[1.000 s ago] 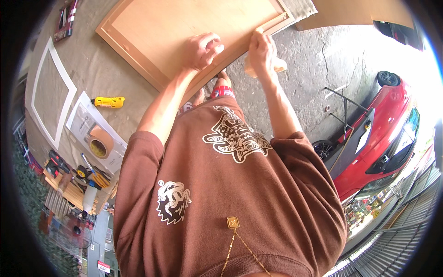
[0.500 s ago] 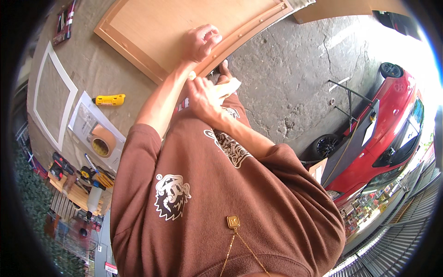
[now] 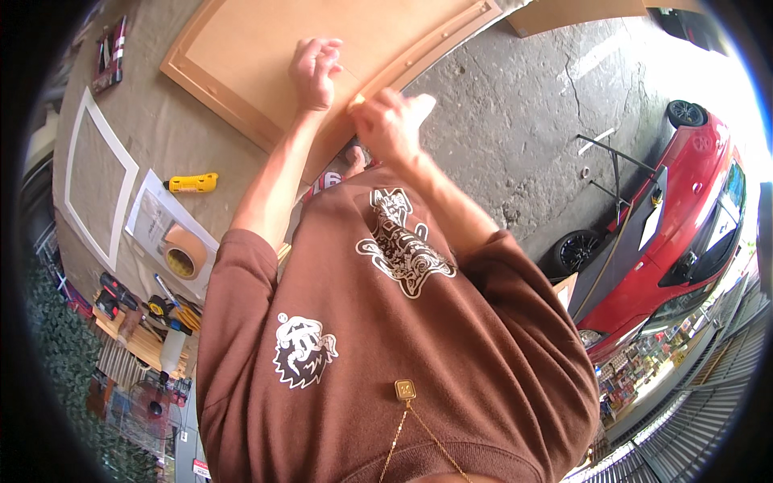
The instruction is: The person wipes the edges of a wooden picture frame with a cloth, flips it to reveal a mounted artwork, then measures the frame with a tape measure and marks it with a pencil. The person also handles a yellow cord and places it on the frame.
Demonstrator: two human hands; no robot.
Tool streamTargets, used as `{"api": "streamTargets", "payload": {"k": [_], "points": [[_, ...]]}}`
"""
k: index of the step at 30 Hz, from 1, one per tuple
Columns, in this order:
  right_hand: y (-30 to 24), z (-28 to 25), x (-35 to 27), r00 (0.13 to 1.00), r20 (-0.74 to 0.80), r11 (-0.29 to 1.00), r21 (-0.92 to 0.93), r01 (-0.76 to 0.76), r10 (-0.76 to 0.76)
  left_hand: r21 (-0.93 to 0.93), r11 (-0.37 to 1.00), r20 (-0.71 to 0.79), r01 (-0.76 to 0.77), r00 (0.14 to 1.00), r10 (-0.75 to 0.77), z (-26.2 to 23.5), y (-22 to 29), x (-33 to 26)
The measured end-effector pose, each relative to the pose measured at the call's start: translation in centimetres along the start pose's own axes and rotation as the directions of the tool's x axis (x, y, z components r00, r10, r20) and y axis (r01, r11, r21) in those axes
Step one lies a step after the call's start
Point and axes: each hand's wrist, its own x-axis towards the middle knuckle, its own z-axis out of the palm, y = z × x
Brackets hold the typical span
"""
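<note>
Wooden panel (image 3: pixel 258 48), right hand at its near edge: even pressure and a steady brace

The panel fills the top centre of the frame, its raised rim (image 3: pixel 439 47) slanting from the upper right down toward the person's legs. The right hand (image 3: pixel 388 127) is at this rim, fingers bunched together; its grip seems clamped on a pale piece (image 3: pixel 423 103) that sticks out on the right. Whether that is cloth or paper, I cannot tell. The left hand (image 3: pixel 316 74) is over the panel's inner face, fingers loosely curled with gaps between them and nothing visible in them; whether it presses on the wood is unclear.

For work along this edge, I would hold the pale piece flat under the fingertips and follow the rim's line in long, even strokes, easing off near the small round bumps (image 3: pixel 409 63) so that nothing snags. The left hand would brace better laid flat, well clear of the right hand's path. The tape roll (image 3: pixel 183 253) and yellow tool (image 3: pixel 193 183), at left, lie safely apart.
</note>
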Motion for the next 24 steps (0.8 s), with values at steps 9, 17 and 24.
{"api": "streamTargets", "payload": {"k": [9, 17, 24], "points": [[11.8, -5.2, 9.0, 0.987, -0.045, 0.955, -0.252, -0.158, 0.152, 0.394, 0.886, 0.055, -0.244, 0.969, 0.243, 0.0, 0.4, -1.4], [19.7, -8.8, 14.9, 0.977, -0.126, 0.904, -0.373, -0.209, 0.173, 0.522, 0.793, 0.089, -0.315, 0.944, 0.316, -0.5, -0.3, -0.7], [18.7, -7.1, 14.3, 0.977, -0.21, 0.897, -0.424, -0.122, 0.034, 0.497, 0.814, 0.085, -0.302, 0.95, 0.3, -0.3, 0.0, -0.8]]}}
